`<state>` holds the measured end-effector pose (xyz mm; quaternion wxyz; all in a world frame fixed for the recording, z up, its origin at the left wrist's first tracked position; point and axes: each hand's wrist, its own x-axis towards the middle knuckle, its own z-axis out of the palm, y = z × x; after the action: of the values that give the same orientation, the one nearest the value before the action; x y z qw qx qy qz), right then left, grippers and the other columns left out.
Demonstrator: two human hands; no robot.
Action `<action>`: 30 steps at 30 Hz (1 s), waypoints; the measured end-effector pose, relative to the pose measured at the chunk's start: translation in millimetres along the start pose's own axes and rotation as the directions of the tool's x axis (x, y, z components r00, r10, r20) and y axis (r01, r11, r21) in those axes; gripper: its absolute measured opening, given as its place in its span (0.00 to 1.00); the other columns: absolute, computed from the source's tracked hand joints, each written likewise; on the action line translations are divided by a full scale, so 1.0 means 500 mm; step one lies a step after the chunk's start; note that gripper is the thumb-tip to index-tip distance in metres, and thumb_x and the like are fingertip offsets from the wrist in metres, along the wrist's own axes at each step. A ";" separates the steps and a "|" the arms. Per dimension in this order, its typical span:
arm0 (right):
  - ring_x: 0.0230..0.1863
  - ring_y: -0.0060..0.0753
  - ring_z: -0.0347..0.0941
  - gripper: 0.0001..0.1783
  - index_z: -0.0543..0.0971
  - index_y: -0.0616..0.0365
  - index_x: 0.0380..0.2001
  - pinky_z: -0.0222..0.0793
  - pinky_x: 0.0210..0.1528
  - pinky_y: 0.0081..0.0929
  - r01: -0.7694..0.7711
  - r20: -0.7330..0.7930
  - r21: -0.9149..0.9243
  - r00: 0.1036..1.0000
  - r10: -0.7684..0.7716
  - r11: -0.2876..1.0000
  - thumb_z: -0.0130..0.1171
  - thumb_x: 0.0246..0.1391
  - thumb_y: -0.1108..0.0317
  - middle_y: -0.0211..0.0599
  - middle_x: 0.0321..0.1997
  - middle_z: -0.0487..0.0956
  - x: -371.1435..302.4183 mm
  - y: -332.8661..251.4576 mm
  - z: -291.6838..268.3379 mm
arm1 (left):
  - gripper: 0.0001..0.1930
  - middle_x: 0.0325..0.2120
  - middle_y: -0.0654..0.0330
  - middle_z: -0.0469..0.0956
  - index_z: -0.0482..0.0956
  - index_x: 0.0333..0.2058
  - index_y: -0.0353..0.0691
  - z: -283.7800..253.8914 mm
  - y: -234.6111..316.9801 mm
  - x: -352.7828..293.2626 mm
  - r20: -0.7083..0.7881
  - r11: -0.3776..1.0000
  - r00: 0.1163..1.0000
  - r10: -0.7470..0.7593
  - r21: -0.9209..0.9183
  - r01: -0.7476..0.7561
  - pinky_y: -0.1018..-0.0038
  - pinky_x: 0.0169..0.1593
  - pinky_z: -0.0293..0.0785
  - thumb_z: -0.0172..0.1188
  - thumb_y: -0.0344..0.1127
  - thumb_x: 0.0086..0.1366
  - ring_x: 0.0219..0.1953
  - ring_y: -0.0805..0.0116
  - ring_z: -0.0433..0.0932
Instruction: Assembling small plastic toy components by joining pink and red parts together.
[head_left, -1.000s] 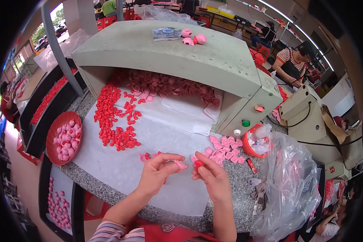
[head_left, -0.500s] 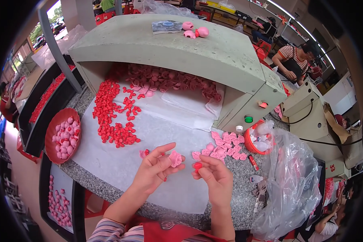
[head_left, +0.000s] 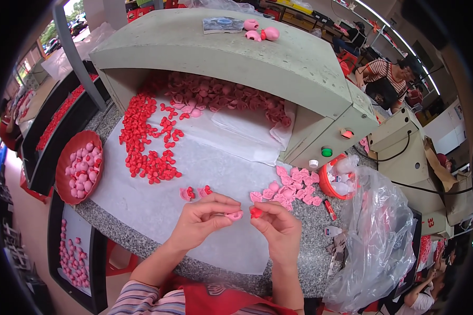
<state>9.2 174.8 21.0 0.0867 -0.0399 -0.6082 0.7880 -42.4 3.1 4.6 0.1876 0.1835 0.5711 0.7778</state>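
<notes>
Over the white paper [head_left: 223, 252], my left hand [head_left: 204, 220] pinches a small pink plastic piece [head_left: 235, 215] between thumb and fingers. Just to its right, my right hand [head_left: 279, 228] holds a small red plastic piece [head_left: 255, 212] by the fingertips. The two pieces are close together but apart. Beyond my left hand lie two pink pieces with red parts on them, one [head_left: 186, 193] left of the other [head_left: 205, 191]. A cluster of loose pink pieces [head_left: 286, 190] lies beyond my right hand. Many red pieces [head_left: 150, 165] are spread at the left of the paper.
A pale metal machine [head_left: 220, 52] with an open front spans the back, more pink pieces heaped inside. At left stands a red bowl [head_left: 63, 181] of pink balls. To the right are an orange tub [head_left: 328, 186] and a clear plastic bag [head_left: 378, 236]. A co-worker [head_left: 386, 81] sits beyond.
My left hand has turned and its raised fingers have come down around the pink piece. The gap to my right hand has narrowed. A second pink-and-red piece now shows past my left hand.
</notes>
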 end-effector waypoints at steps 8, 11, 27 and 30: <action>0.35 0.22 0.70 0.14 0.75 0.68 0.36 0.69 0.38 0.17 0.107 0.210 -0.308 0.977 -0.042 0.945 0.58 0.41 0.85 0.36 0.35 0.72 0.004 -0.039 0.005 | 0.09 0.34 0.54 0.77 0.74 0.36 0.31 0.010 0.005 -0.006 -0.024 0.990 0.998 0.065 -0.120 -0.067 0.80 0.33 0.72 0.57 0.22 0.54 0.34 0.72 0.76; 0.34 0.21 0.71 0.15 0.75 0.68 0.37 0.69 0.37 0.17 0.017 0.194 -0.364 0.979 0.058 0.931 0.59 0.41 0.84 0.34 0.33 0.73 0.008 -0.045 0.010 | 0.10 0.32 0.56 0.77 0.74 0.38 0.31 0.011 0.011 -0.002 -0.033 0.996 0.998 0.045 -0.072 -0.047 0.81 0.32 0.71 0.57 0.23 0.55 0.32 0.74 0.75; 0.33 0.19 0.73 0.12 0.75 0.67 0.36 0.71 0.37 0.16 -0.050 0.075 -0.333 0.994 0.079 0.942 0.59 0.45 0.79 0.34 0.34 0.77 -0.023 -0.027 0.006 | 0.09 0.29 0.59 0.75 0.75 0.36 0.31 0.017 0.011 0.000 0.034 0.997 0.999 0.010 0.076 -0.013 0.81 0.33 0.71 0.57 0.20 0.54 0.32 0.75 0.75; 0.34 0.18 0.73 0.12 0.74 0.65 0.36 0.71 0.37 0.16 -0.021 0.108 -0.374 0.992 0.067 0.927 0.60 0.45 0.79 0.34 0.34 0.77 -0.034 -0.036 -0.002 | 0.08 0.30 0.58 0.76 0.74 0.35 0.30 0.009 0.016 -0.009 0.113 0.999 0.993 -0.040 0.041 0.036 0.80 0.37 0.73 0.56 0.20 0.54 0.34 0.73 0.76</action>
<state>27.6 177.1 37.1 0.0236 -0.0224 -0.7497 0.6610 -37.1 2.1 13.2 0.2308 0.2201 0.5778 0.7513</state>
